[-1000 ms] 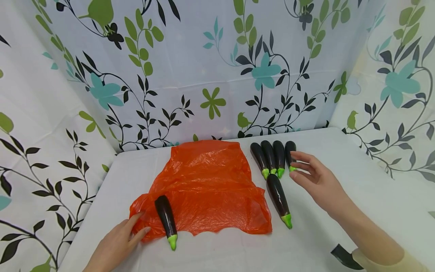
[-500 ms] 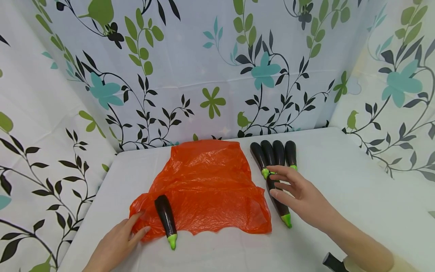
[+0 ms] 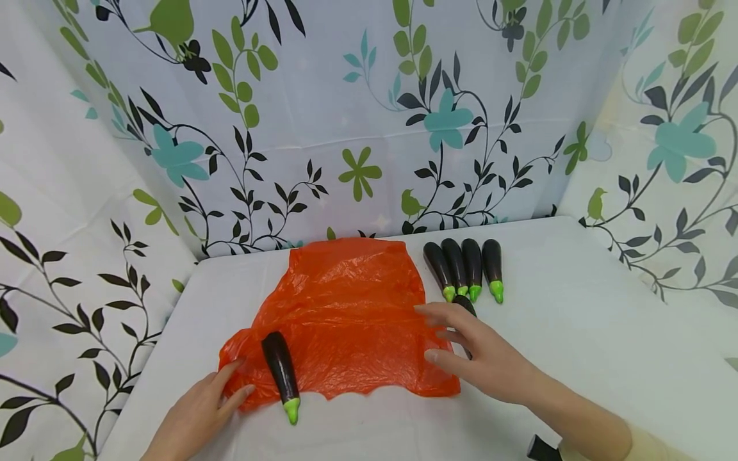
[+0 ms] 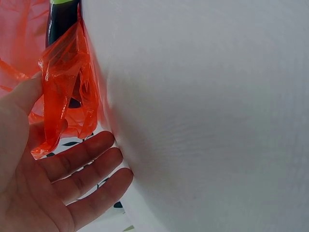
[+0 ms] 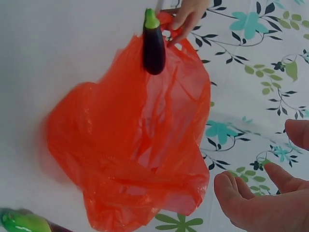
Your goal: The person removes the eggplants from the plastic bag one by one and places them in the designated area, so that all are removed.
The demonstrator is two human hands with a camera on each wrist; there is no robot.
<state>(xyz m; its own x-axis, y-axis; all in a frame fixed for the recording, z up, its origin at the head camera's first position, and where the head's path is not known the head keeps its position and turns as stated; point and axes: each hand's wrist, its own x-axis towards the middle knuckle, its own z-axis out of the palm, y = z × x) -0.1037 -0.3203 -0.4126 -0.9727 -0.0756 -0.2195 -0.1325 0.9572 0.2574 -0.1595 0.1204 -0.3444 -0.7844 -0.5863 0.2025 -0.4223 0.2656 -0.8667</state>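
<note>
A thin orange-red plastic bag (image 3: 352,282) lies spread on the white table. My left hand (image 3: 196,410) pinches its near left edge between thumb and index finger; the other fingers stand extended in the left wrist view. One dark purple eggplant (image 3: 279,365) with a green stem end lies over the bag, just right of that hand. My right hand (image 3: 478,355), fingers spread and holding nothing, is above the bag's right edge. Another eggplant (image 3: 464,303) is mostly hidden under it. In the right wrist view the bag (image 5: 116,125) lies crumpled beyond the right hand (image 5: 270,208).
Several more eggplants (image 3: 455,262) lie side by side at the back right, stem ends toward me. White cloth curtains (image 3: 323,77) printed with leaves and flowers rise behind the table and along both sides. A black piece (image 3: 542,448) shows at the right sleeve.
My right hand has moved left and nearer, from beside the eggplant row, over the single eggplant, to the bag's right edge. The left hand, bag and eggplants have stayed in place.
</note>
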